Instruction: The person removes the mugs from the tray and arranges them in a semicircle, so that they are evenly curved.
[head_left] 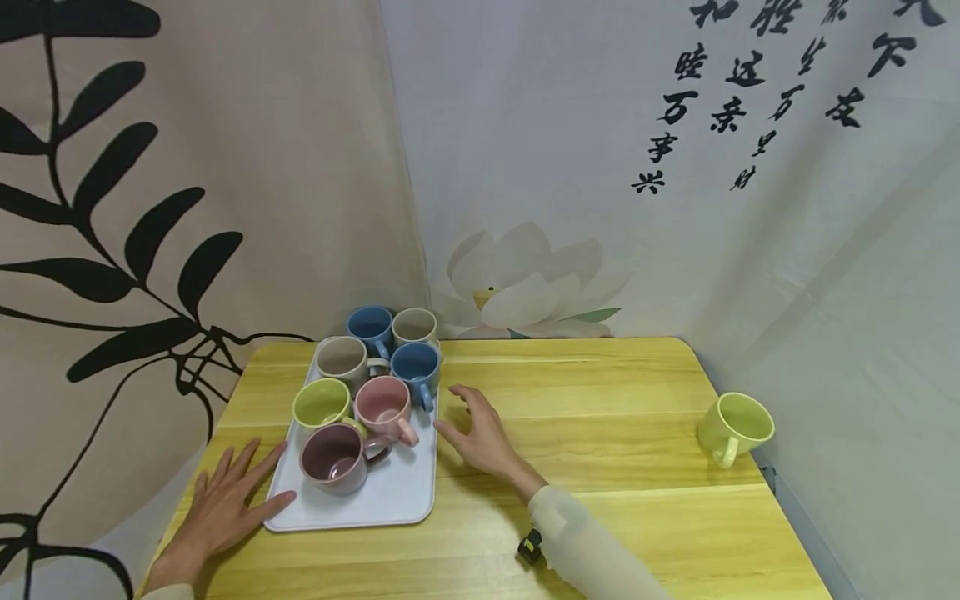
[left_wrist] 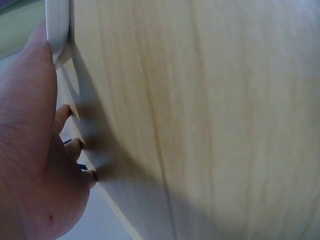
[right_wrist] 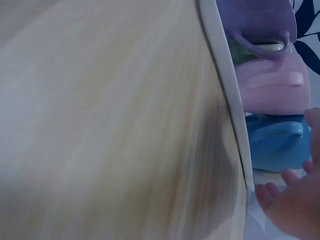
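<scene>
A white tray (head_left: 397, 508) on the left of the table carries several mugs. Nearest is a purple mug (head_left: 334, 460), with a pink mug (head_left: 384, 402) and a green mug (head_left: 321, 403) behind it. Farther back stand a blue mug (head_left: 416, 367), a grey mug (head_left: 342, 360), another blue mug (head_left: 369, 323) and a beige mug (head_left: 415, 325). My left hand (head_left: 228, 504) rests with fingers spread at the tray's left edge, its thumb against the rim. Beside the tray's right edge, my right hand (head_left: 486, 433) has relaxed fingers and holds nothing, near the front blue mug (right_wrist: 280, 142).
A lone green mug (head_left: 737, 429) stands near the right edge of the wooden table (head_left: 600, 417). Fabric with printed leaves, a lotus and writing hangs behind the table. A small dark device (head_left: 530, 547) is on the right wrist.
</scene>
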